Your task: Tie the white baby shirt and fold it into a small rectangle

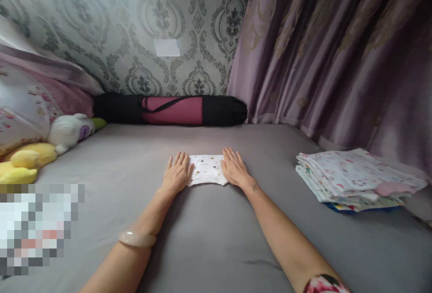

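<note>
A small white folded cloth [207, 168] with tiny printed figures lies on the grey bed sheet [216, 230] in front of me. My left hand [177, 172] lies flat on its left edge, fingers stretched out. My right hand [234, 168] rests flat on its right edge, fingers also stretched out. Neither hand grips anything. A pale bangle [137, 238] circles my left wrist.
A stack of folded printed cloths [357, 179] sits on the bed at the right. A black and maroon rolled mat bag [170, 110] lies along the wallpapered wall. Plush toys [40, 149] and pillows [30, 99] fill the left side. Purple curtains [337, 50] hang at the right.
</note>
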The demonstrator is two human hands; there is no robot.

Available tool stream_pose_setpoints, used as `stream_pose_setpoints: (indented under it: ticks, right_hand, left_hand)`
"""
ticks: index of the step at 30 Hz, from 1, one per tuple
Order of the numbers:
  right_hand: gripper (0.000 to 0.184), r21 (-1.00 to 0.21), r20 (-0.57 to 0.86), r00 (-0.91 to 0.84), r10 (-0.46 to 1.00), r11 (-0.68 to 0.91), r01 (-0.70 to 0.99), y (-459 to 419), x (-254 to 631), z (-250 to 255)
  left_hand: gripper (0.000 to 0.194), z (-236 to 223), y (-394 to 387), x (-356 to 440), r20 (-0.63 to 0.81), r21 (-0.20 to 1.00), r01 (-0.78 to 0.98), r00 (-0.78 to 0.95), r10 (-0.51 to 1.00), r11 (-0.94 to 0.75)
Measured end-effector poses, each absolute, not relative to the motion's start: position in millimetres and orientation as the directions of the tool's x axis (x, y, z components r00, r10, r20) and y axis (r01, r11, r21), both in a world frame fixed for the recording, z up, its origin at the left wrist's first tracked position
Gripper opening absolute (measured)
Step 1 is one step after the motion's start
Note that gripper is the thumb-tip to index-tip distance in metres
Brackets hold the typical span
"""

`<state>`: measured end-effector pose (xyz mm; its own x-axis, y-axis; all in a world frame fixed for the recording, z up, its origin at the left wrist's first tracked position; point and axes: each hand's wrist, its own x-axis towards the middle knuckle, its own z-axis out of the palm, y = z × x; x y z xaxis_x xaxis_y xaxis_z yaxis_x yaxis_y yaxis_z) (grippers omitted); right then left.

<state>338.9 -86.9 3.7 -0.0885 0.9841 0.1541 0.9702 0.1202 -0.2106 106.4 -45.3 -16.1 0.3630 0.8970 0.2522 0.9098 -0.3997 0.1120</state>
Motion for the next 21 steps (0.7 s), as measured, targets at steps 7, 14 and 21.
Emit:
stream_pose_setpoints:
  ticks: [7,14,21]
  right_hand:
    - [0.06,-0.247,0.043,-0.062,0.997,0.071,0.966,-83.4,346.5,-7.9]
    - [0.06,-0.225,0.212,-0.042,0.976,0.091,0.97,-84.0,346.1,0.3]
    - [0.064,-0.243,0.059,-0.069,0.996,0.081,0.967,-80.8,346.4,-9.7]
  left_hand:
    - [0.051,-28.1,-34.2,100.3,0.161,0.224,0.903,0.337,0.928,-0.367]
    - [0.047,-16.1,-38.7,97.4,0.354,0.268,0.862,0.327,0.876,-0.43]
    - [0.043,-15.4,-43.2,98.9,0.153,0.253,0.87,0.397,0.905,-0.424]
